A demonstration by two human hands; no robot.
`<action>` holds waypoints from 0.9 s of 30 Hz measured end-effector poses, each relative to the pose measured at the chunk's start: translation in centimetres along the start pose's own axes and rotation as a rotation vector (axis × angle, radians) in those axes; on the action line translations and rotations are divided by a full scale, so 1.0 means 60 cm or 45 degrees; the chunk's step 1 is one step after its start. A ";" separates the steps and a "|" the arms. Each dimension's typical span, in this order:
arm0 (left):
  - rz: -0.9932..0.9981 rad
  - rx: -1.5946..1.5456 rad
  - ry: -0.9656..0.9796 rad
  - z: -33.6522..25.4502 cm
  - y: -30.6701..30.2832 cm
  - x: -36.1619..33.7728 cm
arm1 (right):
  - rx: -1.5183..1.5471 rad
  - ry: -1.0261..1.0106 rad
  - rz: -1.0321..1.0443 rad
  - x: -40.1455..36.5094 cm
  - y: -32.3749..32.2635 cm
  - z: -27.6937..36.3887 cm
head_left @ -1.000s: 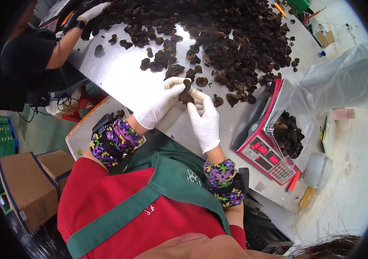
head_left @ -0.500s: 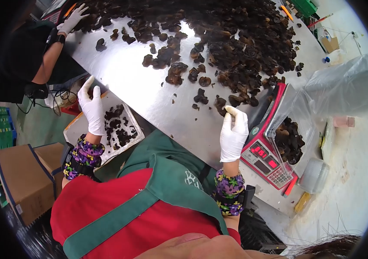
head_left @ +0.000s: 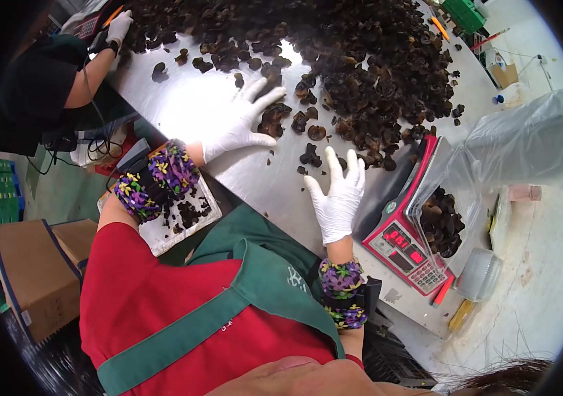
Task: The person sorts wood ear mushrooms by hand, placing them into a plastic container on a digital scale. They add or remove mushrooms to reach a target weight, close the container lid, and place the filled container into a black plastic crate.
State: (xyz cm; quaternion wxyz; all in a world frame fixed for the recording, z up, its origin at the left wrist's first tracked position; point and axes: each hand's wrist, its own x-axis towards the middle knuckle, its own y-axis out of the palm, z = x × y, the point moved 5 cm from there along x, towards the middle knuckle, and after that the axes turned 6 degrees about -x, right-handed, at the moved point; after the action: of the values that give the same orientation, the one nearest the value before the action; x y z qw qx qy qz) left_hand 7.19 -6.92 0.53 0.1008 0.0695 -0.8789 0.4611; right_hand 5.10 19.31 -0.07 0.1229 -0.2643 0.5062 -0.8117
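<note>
My left hand (head_left: 242,124), in a white glove, reaches over the metal table (head_left: 255,177) with its fingers spread. Its fingertips are beside a few loose wood ear mushrooms (head_left: 273,120), and no piece shows in the hand. My right hand (head_left: 338,201), gloved too, is open with fingers apart, close to the near edge of the large wood ear pile (head_left: 380,86). A small wood ear piece (head_left: 310,156) lies just beyond its fingers. To its right stands a red digital scale (head_left: 403,247) with lit red digits, bearing a clear plastic box (head_left: 471,204) of wood ears.
A white foam box (head_left: 156,241) with dark scraps sits below the table edge, under my left forearm. Across the table at left, a co-worker's gloved hand (head_left: 120,26) touches the pile. Clear plastic containers (head_left: 479,274) and a plastic bag (head_left: 532,135) lie right of the scale.
My left hand has swung from above the foam box onto the table, fingers spreading. My right hand has opened from a pinch and shifted slightly left. The co-worker's arm has moved right.
</note>
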 end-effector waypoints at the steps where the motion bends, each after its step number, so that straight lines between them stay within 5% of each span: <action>1: 0.042 0.061 0.027 -0.006 0.009 0.002 | -0.069 -0.085 -0.018 0.004 0.006 0.012; 9: -0.196 0.117 0.142 -0.002 0.011 -0.039 | -0.010 -0.185 -0.086 0.014 0.001 0.049; 13: -0.242 0.008 -0.034 -0.037 0.006 -0.050 | 0.195 -0.160 -0.048 0.020 -0.017 0.065; 16: -0.283 -0.810 -0.069 -0.064 0.039 -0.062 | 0.880 0.132 0.100 0.021 -0.038 0.081; 20: 0.068 -1.548 -0.536 -0.132 0.078 -0.076 | 1.504 0.442 0.266 0.004 -0.002 0.055; 25: 0.087 -1.693 -0.538 -0.150 0.102 -0.075 | 1.575 0.556 0.211 -0.016 -0.016 0.025; 27: -0.036 -1.350 -0.356 -0.148 0.094 -0.073 | 1.515 0.467 0.226 -0.020 -0.023 0.025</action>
State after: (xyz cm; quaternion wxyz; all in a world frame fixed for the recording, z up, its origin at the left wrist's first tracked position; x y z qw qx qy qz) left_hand 11.24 3.72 -0.13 0.0104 0.0814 -0.9948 -0.0602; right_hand 7.03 19.38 1.28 0.2270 0.0358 0.0006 -0.9732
